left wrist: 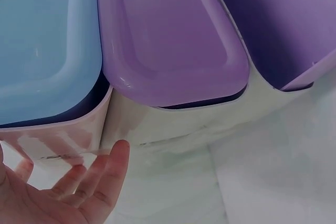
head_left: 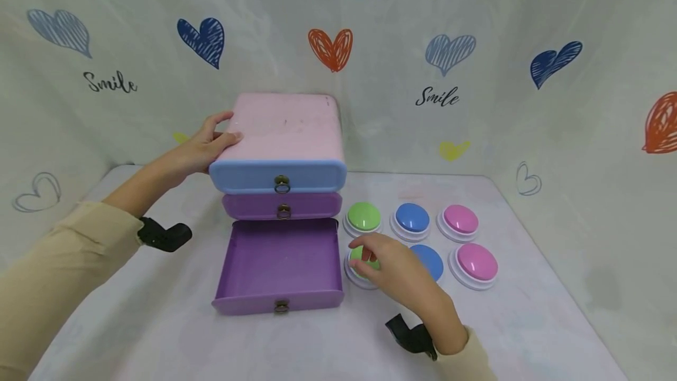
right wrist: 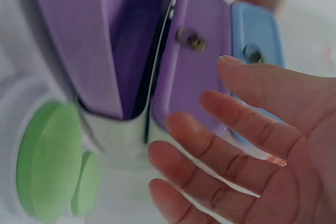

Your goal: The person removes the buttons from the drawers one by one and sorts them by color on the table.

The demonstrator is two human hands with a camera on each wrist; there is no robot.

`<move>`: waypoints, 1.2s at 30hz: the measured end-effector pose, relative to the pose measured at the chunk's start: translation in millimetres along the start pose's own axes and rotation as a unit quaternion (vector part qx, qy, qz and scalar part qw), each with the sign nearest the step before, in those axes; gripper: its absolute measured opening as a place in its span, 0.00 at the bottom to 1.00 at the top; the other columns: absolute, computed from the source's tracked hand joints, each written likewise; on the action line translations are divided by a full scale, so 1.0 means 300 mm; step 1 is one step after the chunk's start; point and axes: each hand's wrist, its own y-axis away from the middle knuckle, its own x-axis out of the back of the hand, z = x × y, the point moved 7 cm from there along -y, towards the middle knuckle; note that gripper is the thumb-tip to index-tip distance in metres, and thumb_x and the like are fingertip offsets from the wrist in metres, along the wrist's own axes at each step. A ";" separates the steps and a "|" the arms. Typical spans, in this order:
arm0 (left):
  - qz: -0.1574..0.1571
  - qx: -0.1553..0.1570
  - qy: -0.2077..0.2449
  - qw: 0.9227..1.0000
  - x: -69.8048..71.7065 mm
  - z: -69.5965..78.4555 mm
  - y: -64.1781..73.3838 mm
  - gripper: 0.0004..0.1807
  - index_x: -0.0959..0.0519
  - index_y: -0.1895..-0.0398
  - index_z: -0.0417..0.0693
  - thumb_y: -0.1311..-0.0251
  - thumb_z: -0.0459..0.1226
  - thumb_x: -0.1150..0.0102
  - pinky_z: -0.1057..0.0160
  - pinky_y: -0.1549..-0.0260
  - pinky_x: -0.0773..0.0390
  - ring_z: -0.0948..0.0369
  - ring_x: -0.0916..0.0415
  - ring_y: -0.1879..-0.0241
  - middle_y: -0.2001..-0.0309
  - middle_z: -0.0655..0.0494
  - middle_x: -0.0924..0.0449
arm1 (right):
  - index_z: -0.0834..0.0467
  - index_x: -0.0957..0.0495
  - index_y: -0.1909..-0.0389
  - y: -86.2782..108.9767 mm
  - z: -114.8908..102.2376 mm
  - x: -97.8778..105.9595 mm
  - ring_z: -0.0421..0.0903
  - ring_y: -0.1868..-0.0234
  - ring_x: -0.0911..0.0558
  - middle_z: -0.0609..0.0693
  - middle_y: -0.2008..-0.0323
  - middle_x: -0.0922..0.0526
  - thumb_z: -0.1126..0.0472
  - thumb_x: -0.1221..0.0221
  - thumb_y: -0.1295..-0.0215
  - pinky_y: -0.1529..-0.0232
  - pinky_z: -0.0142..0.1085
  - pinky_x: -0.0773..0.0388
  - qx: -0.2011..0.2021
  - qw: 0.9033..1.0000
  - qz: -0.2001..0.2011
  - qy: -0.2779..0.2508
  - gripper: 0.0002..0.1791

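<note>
A small drawer chest (head_left: 285,125) with a pink top stands on the table. Its blue top drawer (head_left: 243,176) and purple middle drawer (head_left: 245,207) are closed; the purple bottom drawer (head_left: 285,263) is pulled out, with nothing inside. My left hand (head_left: 208,144) rests on the chest's upper left side, thumb on the pink top; in the left wrist view its fingers (left wrist: 113,182) lie extended along the side wall. Over the near green button (head_left: 357,256) hovers my right hand (head_left: 399,266), fingers loosely bent and holding nothing. Relaxed, spread fingers (right wrist: 231,156) show in the right wrist view.
Right of the chest, round push buttons on white bases form two rows: a far green button (head_left: 364,216), blue button (head_left: 412,217) and pink button (head_left: 461,219), with a near blue button (head_left: 429,260) and pink button (head_left: 477,261). A heart-printed curtain (head_left: 391,128) hangs behind.
</note>
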 end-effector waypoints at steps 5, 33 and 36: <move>-0.002 0.004 -0.004 1.000 0.000 -0.004 0.000 0.42 0.75 0.28 0.61 0.34 0.58 0.65 0.54 0.60 0.23 0.39 0.37 0.44 0.31 0.30 0.57 | 0.55 0.19 0.60 0.024 -0.123 -0.031 0.33 0.74 0.31 0.39 0.78 0.27 0.58 0.39 0.40 0.72 0.24 0.32 0.110 0.994 -0.006 -0.008 0.09; -0.003 0.006 -0.009 1.000 -0.004 -0.003 0.004 0.42 0.75 0.28 0.62 0.34 0.58 0.65 0.56 0.62 0.23 0.40 0.36 0.45 0.31 0.30 0.57 | 0.50 0.24 0.46 0.081 -0.284 -0.312 0.29 0.69 0.27 0.40 0.58 0.17 0.50 0.43 0.37 0.65 0.27 0.27 0.215 0.955 -0.165 0.122 0.19; -0.004 0.003 -0.008 1.000 -0.004 -0.003 0.004 0.42 0.76 0.29 0.61 0.34 0.58 0.66 0.54 0.61 0.23 0.39 0.36 0.45 0.31 0.30 0.57 | 0.49 0.24 0.47 0.081 -0.282 -0.324 0.29 0.69 0.26 0.40 0.60 0.17 0.49 0.43 0.37 0.67 0.26 0.27 0.217 0.953 -0.166 0.132 0.19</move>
